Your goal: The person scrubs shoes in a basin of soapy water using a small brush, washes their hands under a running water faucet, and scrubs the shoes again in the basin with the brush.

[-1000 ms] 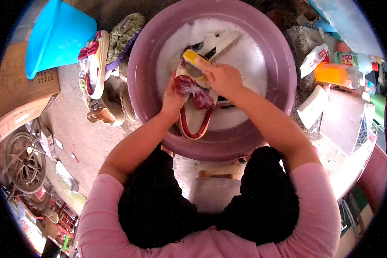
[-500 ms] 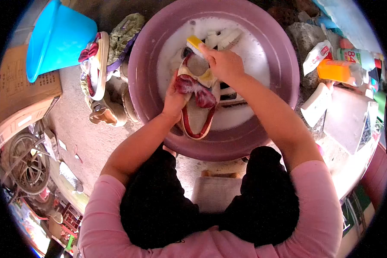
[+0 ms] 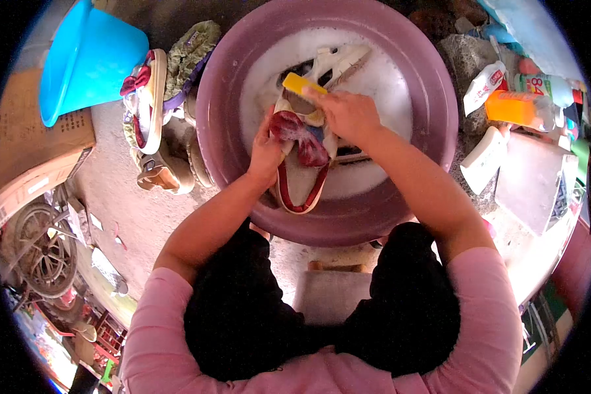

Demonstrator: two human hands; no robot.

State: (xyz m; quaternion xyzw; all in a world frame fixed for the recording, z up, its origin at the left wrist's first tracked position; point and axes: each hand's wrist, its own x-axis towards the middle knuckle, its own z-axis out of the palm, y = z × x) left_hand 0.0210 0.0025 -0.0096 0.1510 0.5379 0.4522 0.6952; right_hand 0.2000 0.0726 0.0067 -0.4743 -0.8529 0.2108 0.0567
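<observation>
Cream shoe [image 3: 300, 182]: over suds [image 3: 391, 121] in a round mauve plastic basin [image 3: 433, 131], toe toward the wearer; probably light, pliable, slick with soap, best held along its firmer sole edge.
Bow [image 3: 299, 136]: floppy red fabric, foam-streaked.
Left hand [image 3: 265, 155]: grip wrapped around the shoe's side.
Right hand [image 3: 352, 118]: grip clasping a yellow, block-shaped brush [image 3: 302, 85] at the heel; bristle contact is hard to make out.
White shoe [image 3: 340, 62]: cut-out upper, lying in suds.

my feed shows smooth, semi-gloss plast. basin [image 3: 437, 148], matt cloth shoe [image 3: 299, 185] w/ wet-looking bow [image 3: 312, 155], plast. brush [image 3: 301, 83], rough flr [image 3: 134, 223], matt cardbd box [image 3: 36, 154].
</observation>
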